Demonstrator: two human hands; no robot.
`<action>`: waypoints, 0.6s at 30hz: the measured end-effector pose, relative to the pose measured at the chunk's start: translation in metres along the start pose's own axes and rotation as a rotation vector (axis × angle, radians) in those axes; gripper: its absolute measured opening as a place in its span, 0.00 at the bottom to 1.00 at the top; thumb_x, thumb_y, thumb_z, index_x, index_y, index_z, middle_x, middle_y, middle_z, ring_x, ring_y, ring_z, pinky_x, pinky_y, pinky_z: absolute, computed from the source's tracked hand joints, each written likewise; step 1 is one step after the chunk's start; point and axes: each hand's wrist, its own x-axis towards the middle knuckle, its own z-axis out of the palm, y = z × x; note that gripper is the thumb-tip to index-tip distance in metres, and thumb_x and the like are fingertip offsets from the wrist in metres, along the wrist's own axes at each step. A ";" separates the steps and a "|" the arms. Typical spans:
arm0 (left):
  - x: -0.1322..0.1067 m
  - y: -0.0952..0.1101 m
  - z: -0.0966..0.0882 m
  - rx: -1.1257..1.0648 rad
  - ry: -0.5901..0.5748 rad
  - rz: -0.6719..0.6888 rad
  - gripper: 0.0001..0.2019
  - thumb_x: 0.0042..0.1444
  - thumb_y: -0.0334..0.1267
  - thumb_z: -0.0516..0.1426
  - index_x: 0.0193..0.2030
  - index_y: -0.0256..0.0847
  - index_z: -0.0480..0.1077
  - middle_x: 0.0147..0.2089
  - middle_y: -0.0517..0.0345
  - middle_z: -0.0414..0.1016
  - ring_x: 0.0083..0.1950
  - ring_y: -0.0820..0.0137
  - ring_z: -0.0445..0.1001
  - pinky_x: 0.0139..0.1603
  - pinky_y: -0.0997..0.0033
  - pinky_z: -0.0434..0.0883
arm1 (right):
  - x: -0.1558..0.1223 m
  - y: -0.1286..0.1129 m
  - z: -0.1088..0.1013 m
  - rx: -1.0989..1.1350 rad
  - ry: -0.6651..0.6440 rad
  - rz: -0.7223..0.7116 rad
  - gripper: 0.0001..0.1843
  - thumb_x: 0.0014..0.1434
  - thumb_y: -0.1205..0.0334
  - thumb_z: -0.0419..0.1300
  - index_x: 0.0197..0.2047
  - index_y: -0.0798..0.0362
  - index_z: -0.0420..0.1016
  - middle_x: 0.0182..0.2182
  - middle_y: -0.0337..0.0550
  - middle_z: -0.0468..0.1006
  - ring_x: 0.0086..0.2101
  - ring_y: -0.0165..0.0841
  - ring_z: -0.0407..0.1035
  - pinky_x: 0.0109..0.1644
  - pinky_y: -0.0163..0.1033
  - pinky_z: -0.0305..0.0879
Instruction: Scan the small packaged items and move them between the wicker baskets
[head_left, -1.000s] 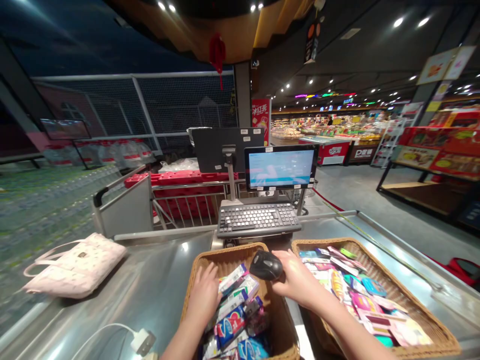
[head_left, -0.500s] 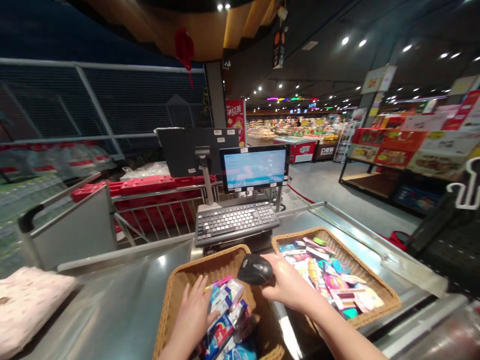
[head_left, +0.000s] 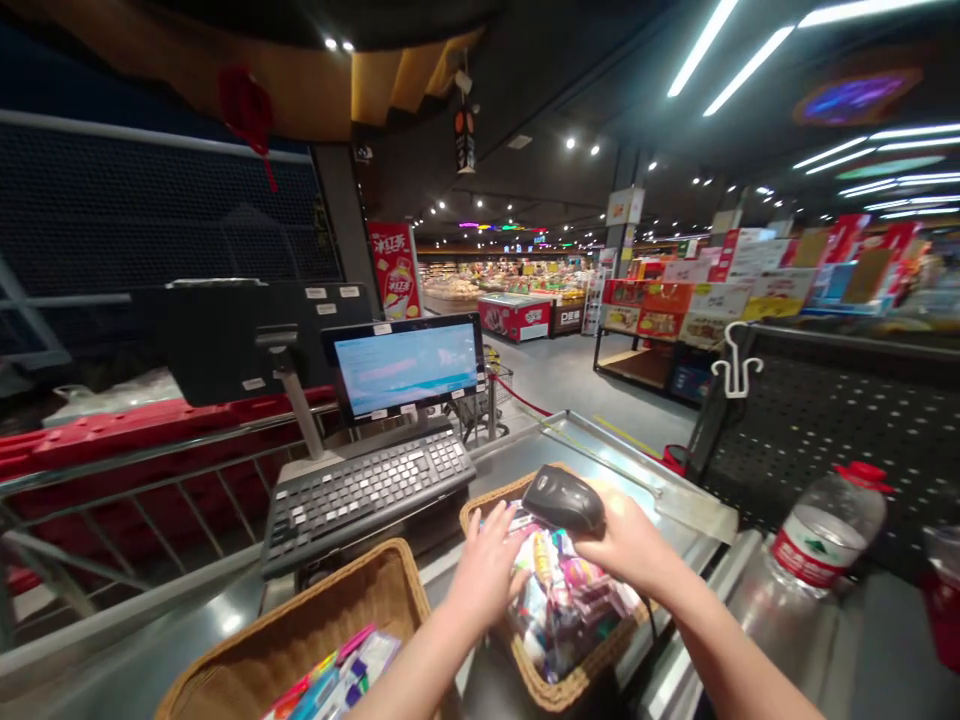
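Metal counter in front. Left basket near, partly cut off; right basket to its right. Screen far left, keyboard before it. Bottle at right. Hands apart: left hand spread at right basket's left rim, contact unclear; right hand clamped on scanner, above packs in right basket.

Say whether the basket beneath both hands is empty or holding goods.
Holding goods: in the basket, colourful packets lie heaped beside the left hand.
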 end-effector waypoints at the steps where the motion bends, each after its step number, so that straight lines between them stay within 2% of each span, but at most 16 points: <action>1: 0.018 0.009 0.009 -0.005 -0.001 0.038 0.22 0.58 0.43 0.58 0.59 0.47 0.68 0.72 0.48 0.57 0.74 0.54 0.51 0.72 0.38 0.47 | -0.001 0.007 -0.007 -0.020 0.017 0.009 0.22 0.45 0.71 0.59 0.46 0.52 0.74 0.42 0.46 0.79 0.41 0.42 0.73 0.49 0.45 0.67; 3: 0.050 0.024 0.027 0.005 -0.037 0.083 0.15 0.58 0.42 0.58 0.50 0.44 0.75 0.71 0.48 0.60 0.72 0.54 0.53 0.73 0.40 0.44 | -0.001 0.019 -0.019 -0.052 0.045 0.016 0.21 0.45 0.71 0.59 0.45 0.52 0.74 0.40 0.46 0.79 0.40 0.42 0.72 0.49 0.46 0.67; 5: 0.077 0.036 0.046 0.015 -0.075 0.027 0.14 0.57 0.41 0.57 0.47 0.41 0.77 0.69 0.45 0.62 0.71 0.52 0.55 0.74 0.41 0.40 | -0.002 0.028 -0.028 -0.066 0.062 0.018 0.19 0.44 0.72 0.58 0.43 0.52 0.75 0.38 0.45 0.79 0.39 0.42 0.72 0.48 0.46 0.67; 9: 0.109 0.044 0.077 0.006 -0.119 -0.109 0.21 0.54 0.33 0.55 0.55 0.36 0.73 0.68 0.38 0.63 0.71 0.49 0.55 0.71 0.35 0.43 | -0.003 0.044 -0.039 -0.056 0.084 0.032 0.20 0.43 0.71 0.59 0.42 0.51 0.75 0.41 0.46 0.79 0.44 0.44 0.72 0.53 0.48 0.66; 13: 0.115 0.031 0.087 0.003 -0.140 -0.138 0.24 0.52 0.31 0.54 0.57 0.41 0.72 0.65 0.43 0.69 0.71 0.50 0.57 0.71 0.33 0.42 | 0.000 0.059 -0.044 -0.035 0.080 0.052 0.23 0.43 0.71 0.59 0.45 0.50 0.75 0.46 0.47 0.79 0.48 0.46 0.72 0.58 0.52 0.63; 16: 0.104 0.009 0.080 0.027 -0.144 -0.169 0.20 0.56 0.33 0.52 0.54 0.45 0.74 0.62 0.47 0.72 0.70 0.52 0.58 0.72 0.34 0.38 | 0.004 0.067 -0.044 -0.023 0.080 0.053 0.22 0.42 0.71 0.59 0.43 0.50 0.75 0.45 0.46 0.80 0.49 0.46 0.72 0.57 0.51 0.64; 18: 0.092 -0.006 0.072 0.059 -0.157 -0.203 0.17 0.58 0.34 0.50 0.47 0.42 0.77 0.58 0.45 0.75 0.69 0.51 0.60 0.71 0.31 0.36 | 0.008 0.070 -0.042 -0.011 0.074 0.039 0.21 0.41 0.71 0.59 0.42 0.50 0.76 0.44 0.45 0.80 0.49 0.46 0.72 0.57 0.50 0.64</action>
